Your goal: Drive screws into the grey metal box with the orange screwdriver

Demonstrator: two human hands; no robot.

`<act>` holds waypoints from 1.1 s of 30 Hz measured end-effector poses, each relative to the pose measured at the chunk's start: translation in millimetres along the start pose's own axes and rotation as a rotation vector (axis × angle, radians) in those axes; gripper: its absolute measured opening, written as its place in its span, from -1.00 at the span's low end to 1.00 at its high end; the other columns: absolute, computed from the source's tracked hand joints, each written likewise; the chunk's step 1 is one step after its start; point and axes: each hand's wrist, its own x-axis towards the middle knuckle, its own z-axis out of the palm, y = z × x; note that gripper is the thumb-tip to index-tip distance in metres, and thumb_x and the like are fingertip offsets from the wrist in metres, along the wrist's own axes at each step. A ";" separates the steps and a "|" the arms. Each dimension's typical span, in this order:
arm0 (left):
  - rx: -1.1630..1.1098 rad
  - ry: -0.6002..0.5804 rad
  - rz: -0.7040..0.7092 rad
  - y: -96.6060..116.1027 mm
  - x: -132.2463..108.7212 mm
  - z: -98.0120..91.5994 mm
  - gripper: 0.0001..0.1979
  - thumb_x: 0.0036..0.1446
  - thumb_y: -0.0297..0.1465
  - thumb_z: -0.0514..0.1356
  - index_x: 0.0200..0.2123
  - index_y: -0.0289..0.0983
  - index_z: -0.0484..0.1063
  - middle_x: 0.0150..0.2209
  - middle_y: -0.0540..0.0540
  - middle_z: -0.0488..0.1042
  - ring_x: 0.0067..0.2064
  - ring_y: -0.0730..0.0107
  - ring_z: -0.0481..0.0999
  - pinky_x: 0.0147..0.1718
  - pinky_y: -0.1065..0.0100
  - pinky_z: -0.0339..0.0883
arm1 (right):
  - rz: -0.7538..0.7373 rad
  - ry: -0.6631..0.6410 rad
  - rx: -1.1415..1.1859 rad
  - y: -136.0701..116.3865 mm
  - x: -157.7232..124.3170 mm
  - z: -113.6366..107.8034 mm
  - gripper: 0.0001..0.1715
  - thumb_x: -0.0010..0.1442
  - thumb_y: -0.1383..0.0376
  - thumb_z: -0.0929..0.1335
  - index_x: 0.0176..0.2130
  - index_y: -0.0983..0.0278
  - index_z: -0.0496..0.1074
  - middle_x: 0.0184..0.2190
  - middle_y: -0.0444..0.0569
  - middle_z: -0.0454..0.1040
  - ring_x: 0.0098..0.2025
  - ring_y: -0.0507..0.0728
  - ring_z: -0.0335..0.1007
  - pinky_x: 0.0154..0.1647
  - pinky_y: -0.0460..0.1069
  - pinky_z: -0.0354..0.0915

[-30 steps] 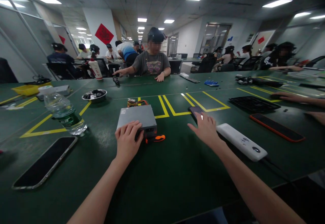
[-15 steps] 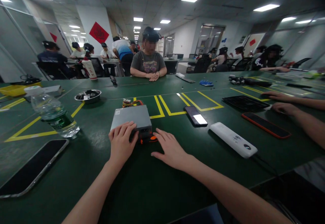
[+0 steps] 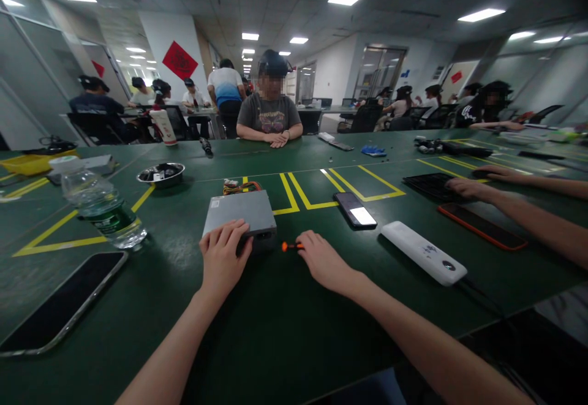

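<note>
A grey metal box (image 3: 241, 211) with coloured wires at its far end lies on the green table (image 3: 294, 319) in front of me. My left hand (image 3: 222, 261) rests on the box's near corner, fingers curled over its edge. My right hand (image 3: 322, 261) is closed around an orange-and-black tool (image 3: 289, 246), whose orange tip sticks out to the left, just right of the box.
A water bottle (image 3: 100, 204) and a dark phone (image 3: 59, 304) lie at left, a metal bowl (image 3: 160, 174) behind. A phone (image 3: 354, 209), a white power bank (image 3: 422, 252) and an orange-edged phone (image 3: 480, 226) lie at right, near another person's arms (image 3: 514, 209). A person (image 3: 270, 111) sits opposite.
My right hand came back from the phone at right to the orange tool by the box, closed on it and drew it a little to the right. My left hand stayed on the box.
</note>
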 end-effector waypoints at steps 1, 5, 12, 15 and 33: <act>-0.001 0.000 0.000 -0.2 -0.1 0.1 -0.76 0.09 -0.35 0.10 -0.13 -0.12 0.32 -0.06 -0.06 0.42 -0.01 0.18 0.31 -0.07 0.12 0.02 | 0.045 0.014 -0.004 15.3 1.0 -4.2 -0.72 0.20 0.36 0.17 -0.08 0.33 0.28 -0.11 0.09 0.31 -0.11 0.14 0.25 -0.11 0.09 0.23; 0.006 0.010 0.003 -0.9 -0.5 0.7 -0.77 0.09 -0.34 0.09 -0.13 -0.12 0.32 -0.06 -0.07 0.42 -0.02 0.17 0.31 -0.08 0.11 0.02 | 0.216 0.069 -0.023 70.2 5.6 -11.4 -0.65 0.18 0.22 0.25 -0.04 0.30 0.27 -0.07 0.02 0.32 -0.12 0.12 0.31 -0.14 0.13 0.28; 0.009 -0.002 0.012 -0.7 -0.8 -0.2 -0.76 0.10 -0.34 0.09 -0.12 -0.14 0.32 -0.06 -0.06 0.42 -0.01 0.19 0.31 -0.07 0.12 0.03 | 0.399 0.145 -0.010 99.4 14.1 -6.7 -0.61 0.16 0.19 0.27 -0.03 0.29 0.26 -0.05 0.02 0.32 -0.12 0.12 0.32 -0.16 0.13 0.30; 0.008 0.009 0.012 -1.2 -0.5 0.0 -0.77 0.10 -0.34 0.09 -0.13 -0.13 0.33 -0.06 -0.06 0.43 -0.01 0.18 0.32 -0.07 0.12 0.03 | 0.422 0.150 0.027 87.1 11.5 -14.7 -0.61 0.16 0.19 0.27 -0.03 0.29 0.26 -0.06 0.02 0.32 -0.12 0.12 0.32 -0.16 0.13 0.30; -0.012 -0.036 -0.040 1.6 0.3 -6.4 -0.78 0.11 -0.35 0.09 -0.13 -0.14 0.32 -0.05 -0.03 0.41 0.02 0.24 0.29 -0.04 0.15 0.03 | 0.309 0.214 0.142 -84.7 -65.0 5.8 -0.76 0.22 0.16 0.12 -0.26 0.22 0.23 -0.54 -0.13 0.39 -0.53 0.07 0.38 -0.56 -0.08 0.19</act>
